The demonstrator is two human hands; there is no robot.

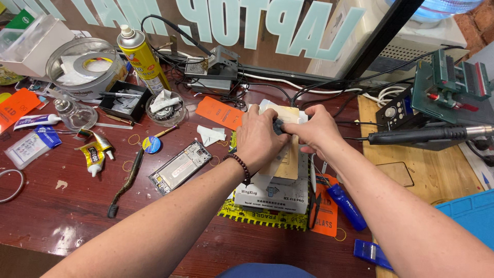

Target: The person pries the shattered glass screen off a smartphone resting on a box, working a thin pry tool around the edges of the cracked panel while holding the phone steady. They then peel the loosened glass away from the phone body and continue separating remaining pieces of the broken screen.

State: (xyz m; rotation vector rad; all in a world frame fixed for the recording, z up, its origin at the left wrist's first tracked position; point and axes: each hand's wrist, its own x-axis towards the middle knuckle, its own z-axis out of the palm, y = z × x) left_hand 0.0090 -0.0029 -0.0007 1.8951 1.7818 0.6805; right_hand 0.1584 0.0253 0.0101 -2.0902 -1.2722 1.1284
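My left hand (260, 138) and my right hand (315, 131) meet over a white box-shaped heating device (272, 194) with a tan pad (287, 163) on top. Between the fingertips of both hands sits a small dark object (278, 126), too hidden to identify. A beaded bracelet (240, 166) circles my left wrist. To the left of the device lies an opened phone frame (180, 167) on the red-brown table (67, 211).
A yellow spray can (142, 56), a round tin (85, 67), glue tubes (95, 153), a black tray (123, 99) and orange cards (218, 112) crowd the left. A hot-air handle (422, 135) and green station (453, 85) stand right, above a wooden board (411, 170) and blue mat (471, 213).
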